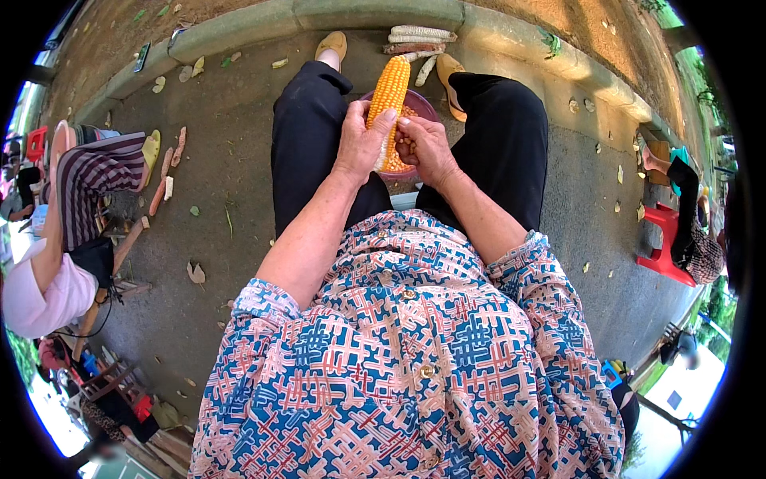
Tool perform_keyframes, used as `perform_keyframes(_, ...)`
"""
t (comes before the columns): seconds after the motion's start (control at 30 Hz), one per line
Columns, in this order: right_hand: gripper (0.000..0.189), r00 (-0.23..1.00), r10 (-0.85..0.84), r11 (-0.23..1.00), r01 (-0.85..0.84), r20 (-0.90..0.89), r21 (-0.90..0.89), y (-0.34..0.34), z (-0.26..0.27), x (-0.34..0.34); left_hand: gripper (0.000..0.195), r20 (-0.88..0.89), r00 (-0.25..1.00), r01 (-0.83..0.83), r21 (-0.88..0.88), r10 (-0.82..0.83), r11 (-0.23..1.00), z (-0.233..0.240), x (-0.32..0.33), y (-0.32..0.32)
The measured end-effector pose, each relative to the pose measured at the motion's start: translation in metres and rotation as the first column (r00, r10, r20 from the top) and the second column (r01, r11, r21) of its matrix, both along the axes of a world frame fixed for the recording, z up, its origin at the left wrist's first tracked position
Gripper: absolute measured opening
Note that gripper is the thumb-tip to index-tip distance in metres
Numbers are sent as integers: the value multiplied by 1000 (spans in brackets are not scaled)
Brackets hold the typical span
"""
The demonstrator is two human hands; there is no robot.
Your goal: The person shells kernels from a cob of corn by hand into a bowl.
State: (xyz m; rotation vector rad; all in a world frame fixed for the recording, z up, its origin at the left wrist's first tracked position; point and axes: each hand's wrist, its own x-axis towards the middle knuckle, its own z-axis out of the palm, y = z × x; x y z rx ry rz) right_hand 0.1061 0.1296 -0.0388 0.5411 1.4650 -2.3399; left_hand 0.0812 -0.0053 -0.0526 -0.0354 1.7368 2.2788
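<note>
My left hand (363, 141) is closed around the lower part of a yellow corn cob (390, 87), which points away from me. Most of the cob bears kernels; a pale bare strip shows near its lower end. My right hand (425, 143) touches the cob's right side, with several loose kernels (407, 145) held in its curled fingers. Beneath both hands, between my legs, a purple-pink basin (426, 106) holds loose kernels. Several stripped cobs (422, 33), whitish and reddish, lie on the ground beyond the basin, by my shoes.
A concrete kerb (383, 15) curves across the far side. On the left a person in striped trousers (102, 173) sits near reddish cobs (158, 194). At right, another person sits on a red plastic stool (664, 239). Dry leaves (195, 273) lie on the pavement.
</note>
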Motion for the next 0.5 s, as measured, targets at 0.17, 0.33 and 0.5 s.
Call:
perform_keyframes(0.17,23,1000,-5,1000,6,-6,14,-1,-1,1,40,-8,1000,28,-19,-28,999,-7,-2,-2)
perform_keyframes(0.33,23,1000,-7,999,7,-7,33,-1,-1,1,38,13,999,37,29,-38,999,-5,-1,-1)
perform_keyframes(0.5,23,1000,-12,1000,12,0,27,-1,2,1,36,25,999,36,34,-37,999,1,-1,-1)
